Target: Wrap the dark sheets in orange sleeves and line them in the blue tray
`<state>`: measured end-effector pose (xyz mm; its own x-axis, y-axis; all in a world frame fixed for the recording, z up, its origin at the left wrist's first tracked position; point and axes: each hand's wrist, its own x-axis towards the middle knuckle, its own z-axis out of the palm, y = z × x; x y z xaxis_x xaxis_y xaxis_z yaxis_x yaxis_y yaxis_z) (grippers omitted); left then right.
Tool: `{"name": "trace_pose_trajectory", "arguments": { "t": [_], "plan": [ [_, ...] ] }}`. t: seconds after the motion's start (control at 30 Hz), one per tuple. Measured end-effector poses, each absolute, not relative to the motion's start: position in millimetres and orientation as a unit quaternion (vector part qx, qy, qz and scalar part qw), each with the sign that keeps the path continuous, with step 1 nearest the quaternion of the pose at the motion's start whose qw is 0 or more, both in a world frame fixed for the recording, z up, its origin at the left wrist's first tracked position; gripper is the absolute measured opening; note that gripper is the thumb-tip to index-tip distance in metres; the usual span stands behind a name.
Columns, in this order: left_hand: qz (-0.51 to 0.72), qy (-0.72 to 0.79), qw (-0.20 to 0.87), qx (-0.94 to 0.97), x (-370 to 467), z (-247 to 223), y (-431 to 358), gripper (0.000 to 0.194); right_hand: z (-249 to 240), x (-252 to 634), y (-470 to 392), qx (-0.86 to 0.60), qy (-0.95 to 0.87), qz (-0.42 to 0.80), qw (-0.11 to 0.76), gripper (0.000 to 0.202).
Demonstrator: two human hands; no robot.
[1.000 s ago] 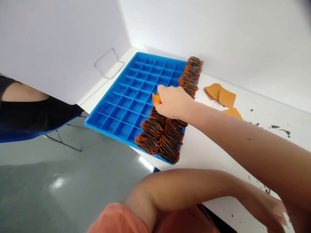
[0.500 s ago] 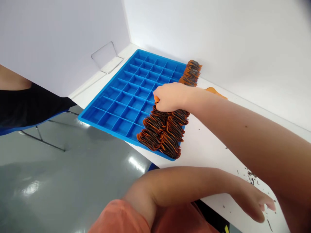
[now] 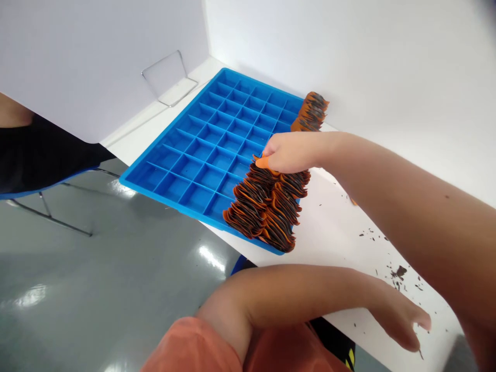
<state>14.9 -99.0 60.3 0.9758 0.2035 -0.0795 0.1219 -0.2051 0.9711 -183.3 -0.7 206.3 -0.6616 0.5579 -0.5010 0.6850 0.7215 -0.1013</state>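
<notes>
My right hand (image 3: pixel 290 152) reaches over the right side of a blue compartment tray (image 3: pixel 182 200), its fingers closed on a small orange piece (image 3: pixel 262 163). Just below it, two packed rows of thin orange-and-black pieces (image 3: pixel 267 206) stand on edge in the tray, their upper end partly covered by the hand. Another bunch of such pieces (image 3: pixel 310 112) sits at the tray's far right corner. Low on the right, over the white table, my left hand (image 3: pixel 405 323) hangs with thumb and fingers apart, holding nothing visible.
Dark crumbs (image 3: pixel 399 274) are scattered on the white table (image 3: pixel 329 222). White panels stand behind and to the left. A wire stand (image 3: pixel 170 82) is by the left panel. A person in black sits on a chair (image 3: pixel 50 227) at the left.
The view has shifted slightly. My right hand has turned a little at the end of the rows, showing more of the orange piece. My left hand has barely moved.
</notes>
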Motion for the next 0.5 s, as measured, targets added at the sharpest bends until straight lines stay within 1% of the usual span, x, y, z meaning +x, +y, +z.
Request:
{"name": "trace_pose_trajectory", "arguments": {
  "t": [0.07,0.2,0.3,0.37,0.5],
  "plan": [
    [0.000,0.060,0.587,0.807,17,58,-100,0.087,208,-179,-5,0.342,0.900,-0.139,0.231,0.023],
    [-0.023,0.059,0.583,0.810,20,55,-100,0.084,197,-179,-6,0.328,0.905,-0.113,0.247,0.021],
    [-0.030,0.059,0.580,0.812,20,53,-100,0.082,185,-182,-4,0.309,0.917,-0.089,0.235,0.020],
    [-0.033,0.059,0.571,0.818,19,53,-100,0.082,181,-183,-5,0.301,0.921,-0.083,0.234,0.022],
    [-0.040,0.063,0.569,0.819,16,54,-101,0.083,184,-178,-13,0.304,0.910,-0.067,0.274,0.030]
  ]
}}
